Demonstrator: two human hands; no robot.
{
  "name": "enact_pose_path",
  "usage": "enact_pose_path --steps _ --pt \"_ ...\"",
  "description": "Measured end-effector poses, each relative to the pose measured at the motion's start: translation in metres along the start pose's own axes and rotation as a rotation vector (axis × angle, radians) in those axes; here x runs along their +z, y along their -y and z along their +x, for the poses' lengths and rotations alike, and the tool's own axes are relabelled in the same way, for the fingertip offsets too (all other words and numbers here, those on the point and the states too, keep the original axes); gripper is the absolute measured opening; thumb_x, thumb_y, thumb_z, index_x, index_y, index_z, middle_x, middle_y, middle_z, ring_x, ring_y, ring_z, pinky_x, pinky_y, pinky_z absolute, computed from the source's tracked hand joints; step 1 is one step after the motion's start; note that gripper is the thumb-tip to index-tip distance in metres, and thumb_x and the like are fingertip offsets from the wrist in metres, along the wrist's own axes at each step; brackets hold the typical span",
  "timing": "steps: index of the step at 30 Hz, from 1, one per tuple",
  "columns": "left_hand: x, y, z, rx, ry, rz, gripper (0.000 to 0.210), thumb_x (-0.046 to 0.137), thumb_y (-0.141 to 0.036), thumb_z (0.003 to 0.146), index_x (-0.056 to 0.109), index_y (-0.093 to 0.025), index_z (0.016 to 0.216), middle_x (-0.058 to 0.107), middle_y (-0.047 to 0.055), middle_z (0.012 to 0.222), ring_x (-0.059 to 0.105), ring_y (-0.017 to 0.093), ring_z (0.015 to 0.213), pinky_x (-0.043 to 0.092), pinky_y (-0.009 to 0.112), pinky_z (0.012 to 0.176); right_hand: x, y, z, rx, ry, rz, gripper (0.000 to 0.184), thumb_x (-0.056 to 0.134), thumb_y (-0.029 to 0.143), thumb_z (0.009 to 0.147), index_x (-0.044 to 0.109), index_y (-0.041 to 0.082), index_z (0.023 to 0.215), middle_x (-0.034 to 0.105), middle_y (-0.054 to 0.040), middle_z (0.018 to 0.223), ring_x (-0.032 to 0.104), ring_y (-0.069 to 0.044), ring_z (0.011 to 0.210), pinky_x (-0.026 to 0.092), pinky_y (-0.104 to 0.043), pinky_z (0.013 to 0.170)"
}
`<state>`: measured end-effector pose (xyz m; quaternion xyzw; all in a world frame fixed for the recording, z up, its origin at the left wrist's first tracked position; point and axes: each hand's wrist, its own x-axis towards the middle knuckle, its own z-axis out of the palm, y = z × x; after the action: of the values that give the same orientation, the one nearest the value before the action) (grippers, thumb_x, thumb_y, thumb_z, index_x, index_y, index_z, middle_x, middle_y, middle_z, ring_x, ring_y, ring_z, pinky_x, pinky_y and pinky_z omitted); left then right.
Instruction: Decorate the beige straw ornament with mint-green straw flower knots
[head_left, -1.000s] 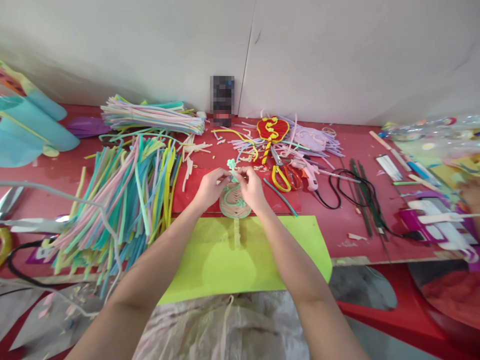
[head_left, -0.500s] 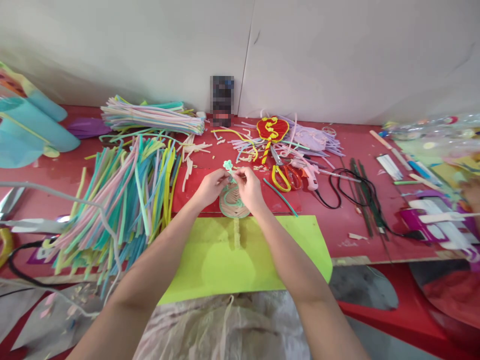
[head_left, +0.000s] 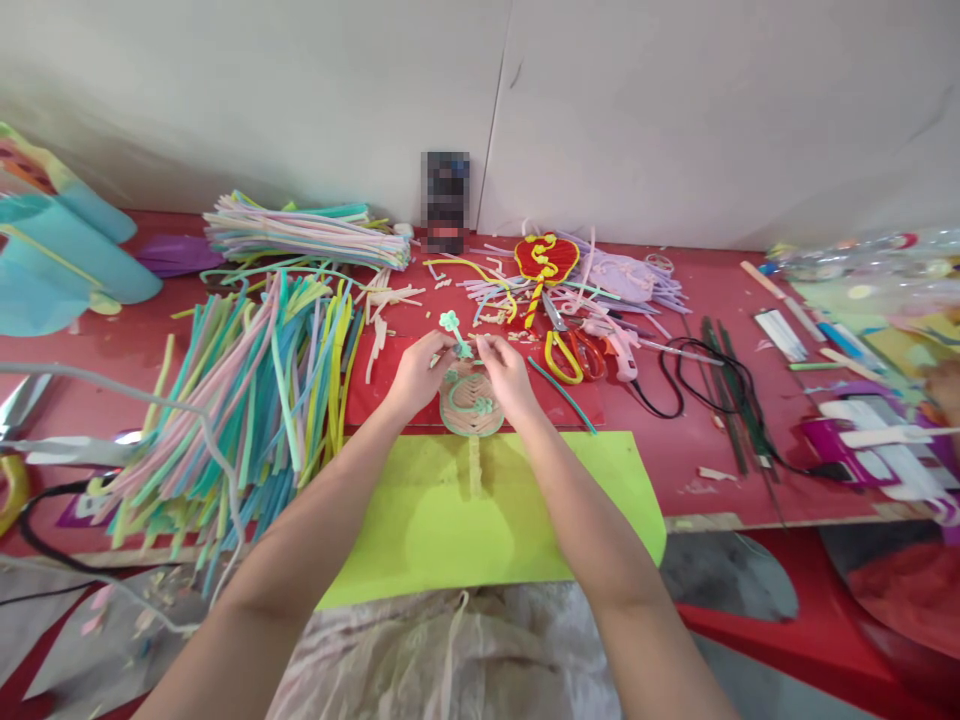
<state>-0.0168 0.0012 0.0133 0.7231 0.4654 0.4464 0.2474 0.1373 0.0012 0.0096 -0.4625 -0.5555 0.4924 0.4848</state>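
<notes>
Between both hands is a mint-green pipe cleaner (head_left: 457,331), its upper end bent into a small flower-like curl. My left hand (head_left: 421,374) is closed with its fingertips pinching the pipe cleaner's lower part. My right hand (head_left: 504,372) is closed too, its thumb and fingertips on the same piece from the right. Just below the fingers lies a round beige fan-shaped piece (head_left: 457,416) with mint-green curls on its face. Its straight beige stick (head_left: 475,468) points toward me over a lime-green sheet (head_left: 585,490). The fingers hide the fan's upper edge.
Bundles of pastel pipe cleaners (head_left: 247,380) cover the left side. Behind my right hand lie a red-and-yellow fan shape (head_left: 546,259), yellow-handled scissors (head_left: 561,358) and a pink glue gun (head_left: 621,352). A black cable (head_left: 739,375) coils to the right. A pixelated dark object (head_left: 446,200) leans against the wall.
The flower-like curl has shifted slightly left and up, and more of its stem shows. My fingertips have drawn a little apart, showing more of the fan-shaped piece.
</notes>
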Motion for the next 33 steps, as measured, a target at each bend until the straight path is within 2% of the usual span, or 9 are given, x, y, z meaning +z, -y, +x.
enact_pose_path --steps 4,9,14,19,23,25,28,33 --pt "0.000 0.000 -0.001 -0.004 -0.018 0.016 0.012 0.048 -0.020 0.084 0.060 -0.018 0.084 0.061 0.002 0.081 0.057 0.014 0.078 0.045 0.027 0.076 0.000 -0.001 0.001 0.042 0.042 0.099 0.033 0.060 0.050 0.075 0.057 0.020 0.088 0.063 -0.0026 0.081 0.062 -0.015 0.077 0.053 -0.030 0.072" --pt "0.004 0.000 -0.002 -0.014 -0.033 -0.016 0.014 0.048 -0.020 0.084 0.061 -0.018 0.085 0.062 0.002 0.081 0.058 0.013 0.078 0.045 0.026 0.076 0.001 -0.006 0.001 0.011 -0.028 0.151 0.029 0.067 0.044 0.069 0.057 0.019 0.080 0.062 0.0003 0.072 0.060 -0.013 0.069 0.052 -0.031 0.073" --pt "0.009 -0.002 -0.005 -0.001 -0.106 0.050 0.013 0.048 -0.020 0.085 0.062 -0.017 0.085 0.062 0.002 0.081 0.058 0.013 0.077 0.044 0.026 0.075 0.008 -0.008 -0.001 -0.037 -0.132 0.079 0.026 0.066 0.043 0.071 0.057 0.018 0.077 0.062 0.0003 0.072 0.061 -0.013 0.068 0.050 -0.029 0.070" --pt "0.015 -0.009 -0.009 -0.022 -0.199 0.106 0.012 0.050 -0.021 0.085 0.061 -0.017 0.084 0.062 0.003 0.080 0.056 0.013 0.077 0.043 0.026 0.073 0.021 -0.002 -0.009 -0.121 -0.270 0.030 0.025 0.062 0.038 0.077 0.051 0.021 0.092 0.060 0.0013 0.072 0.061 -0.014 0.069 0.049 -0.027 0.068" --pt "0.020 -0.011 -0.011 -0.092 -0.243 0.013 0.015 0.049 -0.025 0.086 0.061 -0.017 0.084 0.063 0.003 0.081 0.058 0.013 0.077 0.044 0.026 0.074 0.023 0.003 -0.015 -0.229 -0.317 -0.125 0.024 0.058 0.034 0.081 0.047 0.023 0.099 0.060 -0.0002 0.078 0.060 -0.014 0.076 0.048 -0.029 0.075" --pt "0.020 -0.010 -0.009 -0.145 -0.221 -0.080 0.017 0.048 -0.028 0.086 0.061 -0.017 0.085 0.064 0.003 0.081 0.059 0.013 0.077 0.045 0.025 0.073 0.020 0.004 -0.015 -0.266 -0.305 -0.183 0.022 0.056 0.034 0.083 0.047 0.022 0.099 0.060 -0.0019 0.083 0.060 -0.015 0.080 0.048 -0.030 0.078" --pt "0.018 -0.008 -0.006 -0.210 -0.128 -0.228 0.018 0.050 -0.031 0.084 0.061 -0.017 0.086 0.065 0.002 0.081 0.060 0.013 0.077 0.046 0.025 0.073 0.012 0.003 -0.011 -0.283 -0.241 -0.179 0.022 0.056 0.033 0.083 0.045 0.023 0.100 0.060 -0.0017 0.084 0.060 -0.015 0.081 0.047 -0.030 0.078" --pt "0.011 0.001 0.000 -0.304 0.001 -0.335 0.025 0.055 -0.039 0.080 0.060 -0.015 0.080 0.065 0.002 0.077 0.061 0.014 0.074 0.047 0.025 0.071 -0.004 0.003 -0.003 -0.261 -0.117 -0.147 0.023 0.059 0.032 0.081 0.043 0.023 0.095 0.058 0.0004 0.081 0.060 -0.014 0.077 0.047 -0.028 0.076"
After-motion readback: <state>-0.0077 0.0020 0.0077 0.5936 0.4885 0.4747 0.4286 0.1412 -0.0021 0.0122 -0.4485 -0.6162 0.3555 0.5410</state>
